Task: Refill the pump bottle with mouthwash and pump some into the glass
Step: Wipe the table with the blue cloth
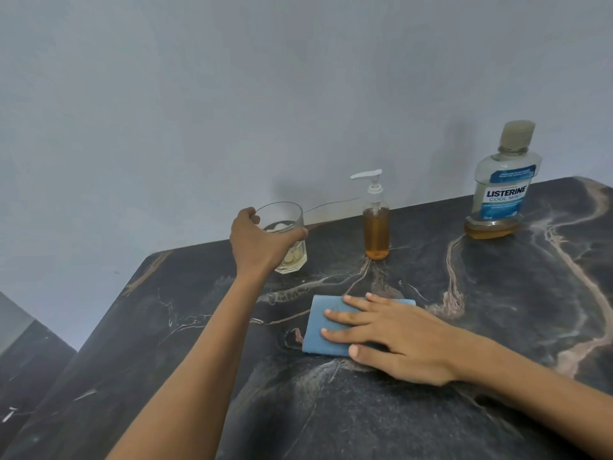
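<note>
Two hands engaged: left hand (262,242) grips the glass (288,237) on the desk (497,327), left of the pump bottle (376,224); right hand (394,333) lies flat, fingers spread, on a blue cloth (323,327). Risk: wiping could jolt the glass, spilling it.

Both forearms are bare from the lower edge of the view to the wrists, with no sleeve showing. The left hand (262,242) and the right hand (394,333) wear no gloves. The fingernails are short and plain.
</note>
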